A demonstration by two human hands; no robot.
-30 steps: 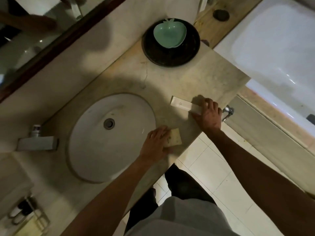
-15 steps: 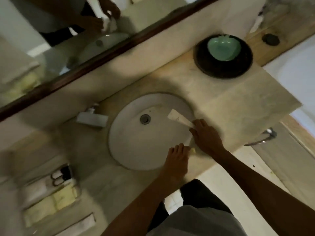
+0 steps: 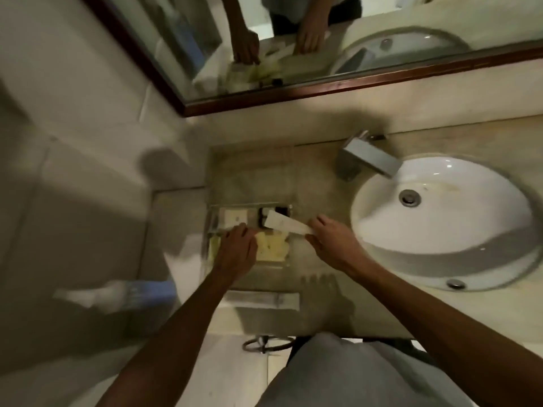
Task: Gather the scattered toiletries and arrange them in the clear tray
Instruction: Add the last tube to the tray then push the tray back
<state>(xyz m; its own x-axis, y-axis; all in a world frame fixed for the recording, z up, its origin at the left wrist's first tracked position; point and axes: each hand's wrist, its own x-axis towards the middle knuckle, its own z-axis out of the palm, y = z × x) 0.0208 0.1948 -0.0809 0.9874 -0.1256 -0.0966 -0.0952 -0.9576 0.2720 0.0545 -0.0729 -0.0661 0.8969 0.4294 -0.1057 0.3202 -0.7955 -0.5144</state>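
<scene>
The clear tray [image 3: 212, 220] sits on the marble counter left of the sink. Inside it lie a white square packet [image 3: 235, 220], a dark item [image 3: 261, 220] and pale yellow packets [image 3: 271, 249]. My left hand [image 3: 236, 252] is palm down over the tray's front half; whatever it holds, if anything, is hidden under it. My right hand [image 3: 329, 239] grips one end of a long white packet [image 3: 286, 226], whose other end reaches over the tray's right part. Another long white packet [image 3: 263, 301] lies on the counter in front of the tray.
The white oval sink [image 3: 440, 221] with a chrome faucet [image 3: 364, 158] is to the right. A wood-framed mirror [image 3: 323, 89] runs along the back wall. Tiled wall stands left of the counter. A blurred white and blue object [image 3: 117, 293] is low on the left.
The view swung left from the sink's right side to the tray. Both hands travelled left across the sink; the right carried the long white packet, and the left hand now covers the tray.
</scene>
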